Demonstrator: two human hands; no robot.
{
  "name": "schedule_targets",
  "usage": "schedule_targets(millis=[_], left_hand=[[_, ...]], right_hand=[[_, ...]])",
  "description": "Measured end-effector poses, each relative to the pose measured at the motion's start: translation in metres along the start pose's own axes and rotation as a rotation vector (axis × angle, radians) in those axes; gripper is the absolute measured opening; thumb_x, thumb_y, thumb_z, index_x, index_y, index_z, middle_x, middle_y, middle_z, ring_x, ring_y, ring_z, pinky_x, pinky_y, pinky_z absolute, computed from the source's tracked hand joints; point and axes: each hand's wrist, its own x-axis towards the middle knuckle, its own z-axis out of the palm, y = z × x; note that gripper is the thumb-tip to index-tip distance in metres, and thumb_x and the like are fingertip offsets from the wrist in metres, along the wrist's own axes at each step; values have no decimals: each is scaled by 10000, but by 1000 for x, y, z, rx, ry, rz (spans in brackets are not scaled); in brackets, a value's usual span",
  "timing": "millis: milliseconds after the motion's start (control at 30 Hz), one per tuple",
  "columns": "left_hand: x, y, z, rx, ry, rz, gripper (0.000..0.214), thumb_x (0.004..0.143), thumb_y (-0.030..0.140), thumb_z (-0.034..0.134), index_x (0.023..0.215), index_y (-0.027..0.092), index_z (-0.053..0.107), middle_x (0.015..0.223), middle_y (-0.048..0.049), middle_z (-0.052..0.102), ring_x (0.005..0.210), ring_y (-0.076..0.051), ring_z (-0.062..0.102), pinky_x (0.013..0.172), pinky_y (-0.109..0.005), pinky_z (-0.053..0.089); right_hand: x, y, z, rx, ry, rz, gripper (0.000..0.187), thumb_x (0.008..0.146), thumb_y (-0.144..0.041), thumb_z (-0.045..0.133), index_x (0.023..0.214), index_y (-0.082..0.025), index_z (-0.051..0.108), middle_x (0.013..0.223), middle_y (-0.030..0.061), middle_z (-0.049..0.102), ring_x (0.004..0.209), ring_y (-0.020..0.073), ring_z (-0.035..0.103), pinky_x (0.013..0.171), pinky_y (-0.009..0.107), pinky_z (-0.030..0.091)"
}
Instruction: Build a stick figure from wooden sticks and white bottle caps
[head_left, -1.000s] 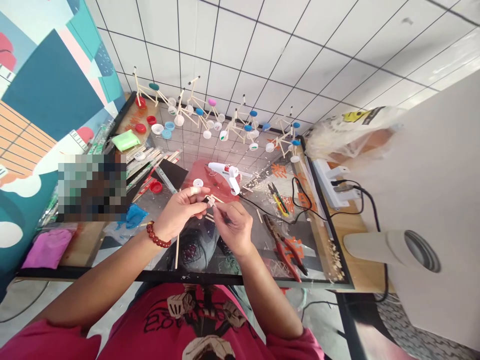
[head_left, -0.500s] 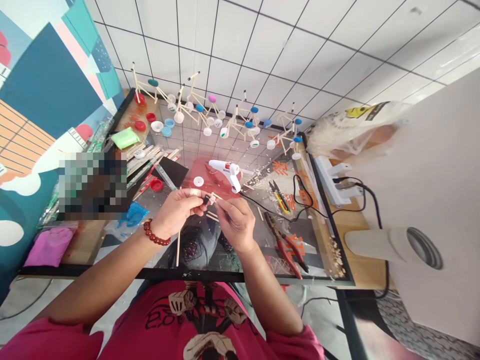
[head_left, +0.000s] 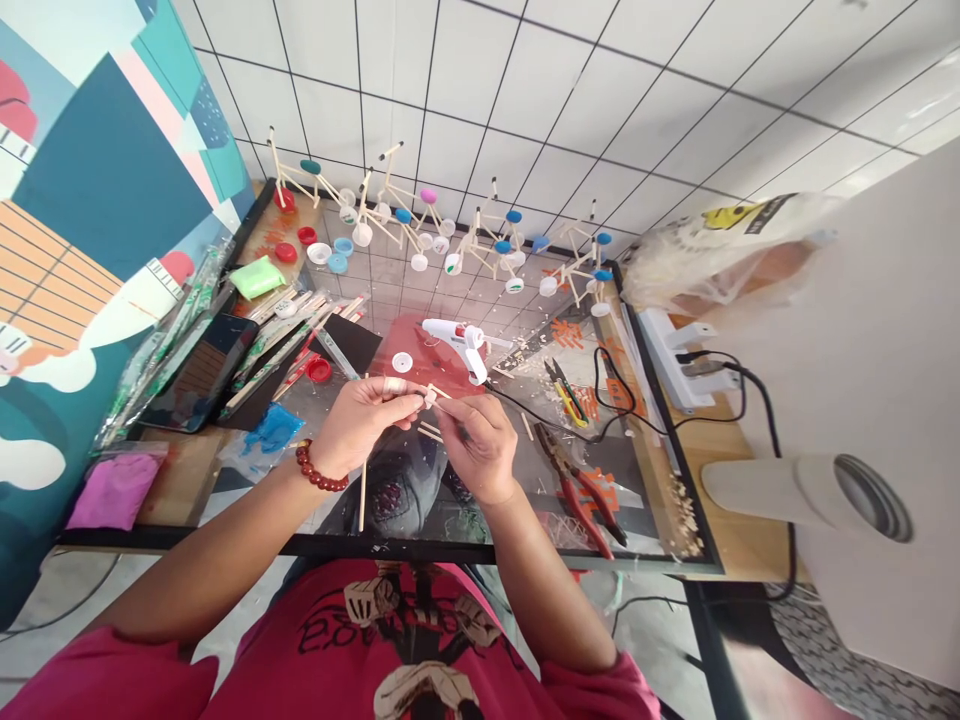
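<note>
My left hand [head_left: 358,423] pinches a small joint of thin wooden sticks [head_left: 430,396], and a long stick [head_left: 363,490] hangs down from its fingers. My right hand [head_left: 475,446] meets it from the right, fingertips closed on the same joint. Both hands hover over the glass tabletop [head_left: 420,500]. A white glue gun [head_left: 459,345] lies just beyond them on a red sheet. A white bottle cap [head_left: 402,362] sits next to it.
Several stick-and-cap models [head_left: 420,225] stand along the tiled back wall. Red pliers [head_left: 581,490] and yellow cutters [head_left: 566,392] lie to the right near a power strip [head_left: 679,360]. A phone [head_left: 199,372], stick packets and loose caps lie left.
Both hands stayed joined on the stick piece, shifting slightly up and right in view as the head camera moved. The blurred patch at left is gone, showing a phone.
</note>
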Motion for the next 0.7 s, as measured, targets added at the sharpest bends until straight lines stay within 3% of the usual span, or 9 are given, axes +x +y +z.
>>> schedule_targets(millis=[133,233,367,700], left_hand=[[0,-1,1,32,42,64,220,661,285,850,818,141,792,687,-38,701,594,-105,586,583,-245,471],[1,0,2,11,55,34,261,607,250,874,827,137,788,716,-42,715,592,-112,591,578,-256,472],[1,3,3,-38,43,-18,302,560,227,885,829,133,785,718,-41,720,583,-112,597,552,-245,467],[1,2,2,22,78,-61,190,606,270,849,683,121,759,678,-56,714,551,-97,585,517,-219,475]], right_hand=[[2,-4,-2,110,-76,139,104,931,-189,623,989,-205,709,847,47,716,757,149,670,697,286,560],[2,-5,-3,134,-106,194,119,949,-197,592,960,-205,710,828,42,709,744,143,663,679,276,558],[1,-4,-3,145,-115,203,127,953,-187,579,960,-199,705,836,44,704,770,145,659,679,272,548],[1,-4,-1,130,-120,202,105,953,-186,575,922,-194,675,831,40,695,776,148,647,675,272,528]])
